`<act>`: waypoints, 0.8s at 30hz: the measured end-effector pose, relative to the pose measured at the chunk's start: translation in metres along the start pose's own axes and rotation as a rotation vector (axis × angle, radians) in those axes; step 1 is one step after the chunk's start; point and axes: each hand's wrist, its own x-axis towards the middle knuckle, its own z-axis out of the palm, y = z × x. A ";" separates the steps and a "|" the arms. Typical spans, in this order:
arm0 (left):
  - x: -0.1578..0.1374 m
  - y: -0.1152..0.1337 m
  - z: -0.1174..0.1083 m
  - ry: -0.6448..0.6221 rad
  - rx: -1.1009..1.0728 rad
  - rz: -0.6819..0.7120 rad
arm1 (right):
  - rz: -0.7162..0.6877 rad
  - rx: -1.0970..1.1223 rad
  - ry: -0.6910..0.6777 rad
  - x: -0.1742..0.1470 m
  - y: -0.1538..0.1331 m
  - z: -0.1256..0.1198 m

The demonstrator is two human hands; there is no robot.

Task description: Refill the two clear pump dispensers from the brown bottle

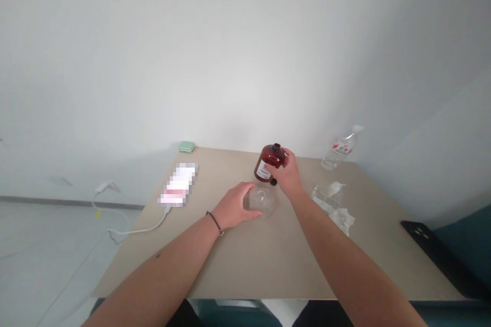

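An amber bottle (pixel 268 156) with a white label stands or hovers just above the table, leaning a little. Its mouth shows no cap. My right hand (pixel 287 173) grips it from the right, with fingers behind and the thumb over the label. A small black cap (pixel 273 182) is by the bottle's base, under my right hand. My left hand (pixel 236 207), with a dark bracelet at the wrist, curves around a clear see-through container (pixel 262 200) on the tabletop. Thumb and fingers clasp its left side. What the container holds, if anything, I cannot make out.
On the table (pixel 253 260), a clear water bottle (pixel 339 150) stands at the back right, near crumpled clear plastic and white tissue (pixel 341 218). A phone with a lit screen (pixel 178 185) and a white cable lies left, a green case (pixel 186 146) behind it. A black phone-like object (pixel 425 237) lies right.
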 end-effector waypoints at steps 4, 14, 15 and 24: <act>0.000 -0.002 0.000 0.002 0.005 0.010 | -0.081 0.200 0.001 -0.009 -0.016 -0.023; -0.004 -0.004 0.000 0.029 -0.095 0.047 | -0.136 0.251 0.088 -0.066 -0.018 -0.087; -0.004 -0.005 0.001 0.028 -0.102 0.041 | -0.136 0.238 0.074 -0.072 -0.016 -0.091; -0.008 -0.005 0.003 0.016 -0.112 -0.010 | -0.182 0.043 -0.147 -0.093 -0.020 -0.107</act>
